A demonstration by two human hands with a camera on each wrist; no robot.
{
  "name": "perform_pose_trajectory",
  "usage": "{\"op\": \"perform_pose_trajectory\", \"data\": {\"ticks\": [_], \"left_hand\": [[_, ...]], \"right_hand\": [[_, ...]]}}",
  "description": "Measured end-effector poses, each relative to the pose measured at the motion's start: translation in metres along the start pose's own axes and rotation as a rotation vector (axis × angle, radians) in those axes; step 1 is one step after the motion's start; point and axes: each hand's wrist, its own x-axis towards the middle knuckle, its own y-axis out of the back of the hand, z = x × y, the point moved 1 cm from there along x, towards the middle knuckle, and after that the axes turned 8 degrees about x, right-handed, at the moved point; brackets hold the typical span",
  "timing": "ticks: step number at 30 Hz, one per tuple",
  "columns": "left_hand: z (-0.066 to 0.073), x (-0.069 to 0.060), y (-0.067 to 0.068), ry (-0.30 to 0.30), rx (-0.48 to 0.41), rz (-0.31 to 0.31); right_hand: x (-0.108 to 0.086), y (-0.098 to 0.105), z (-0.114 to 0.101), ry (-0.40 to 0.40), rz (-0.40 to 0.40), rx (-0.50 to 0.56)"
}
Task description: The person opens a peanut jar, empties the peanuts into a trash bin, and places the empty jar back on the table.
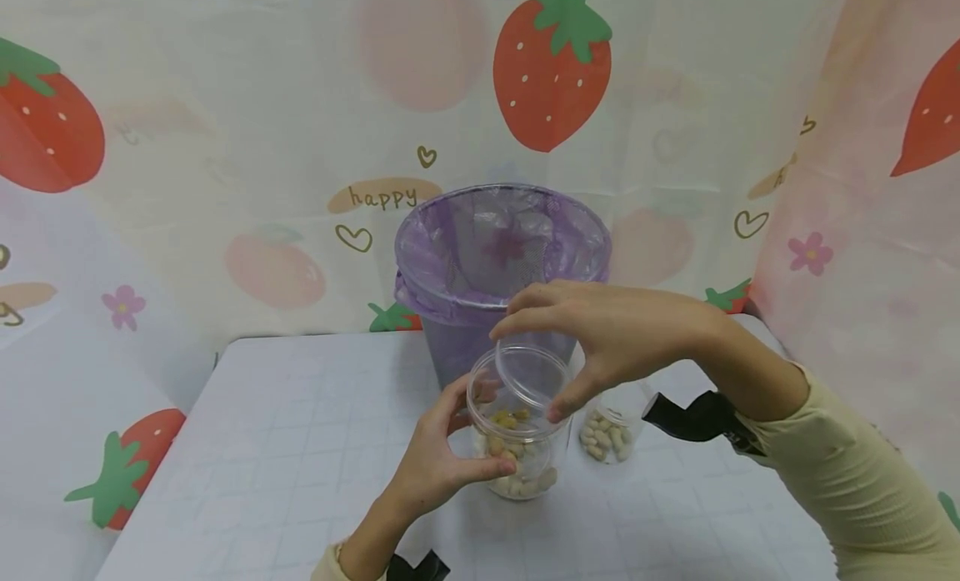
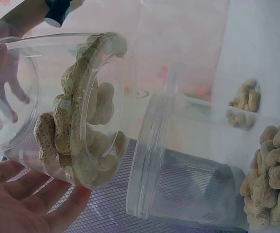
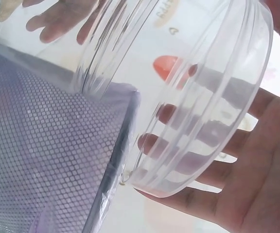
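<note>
Beige R sleeve (image 1: 862,489), nearest cam. White counter (image 1: 300,448), faint grid. Purple mesh bin (image 1: 453,348), back of counter. L grip (image 1: 438,456), curled round open clear jar (image 2: 52,97). R grip (image 1: 611,327), pinching clear lid (image 3: 222,63) betw. thumb & fingers, just above jar mouth, tilted. Second jar (image 2: 198,194) below first, contact unclear. Third jar (image 1: 609,431) on counter, to R. Peanuts (image 2: 45,138) in all 3.

We identify the jar (image 2: 47,97) and lid (image 3: 237,58) as clear plastic: smooth, glossy and ridged at the lid's edge. We class the peanuts (image 2: 45,138) as matt, with rough, pitted shells. The bin (image 3: 47,141) presents open mesh – metal or plastic, we cannot tell; its liner (image 1: 558,239) is crinkled, shiny film. We note a matt tabletop (image 1: 300,448), a creased backdrop (image 1: 262,147) and a ribbed cloth sleeve (image 1: 855,481).
</note>
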Motion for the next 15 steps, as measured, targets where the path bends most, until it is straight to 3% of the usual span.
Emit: {"op": "perform_pose_trajectory", "data": {"ticks": [8, 15], "left_hand": [[-0.001, 0.0, -0.001, -0.02, 0.004, 0.015], [-0.002, -0.001, 0.0, -0.018, 0.018, 0.025]], "right_hand": [[-0.006, 0.005, 0.009, -0.031, 0.037, 0.009], [-0.015, 0.011, 0.02, -0.05, 0.119, -0.013]]}}
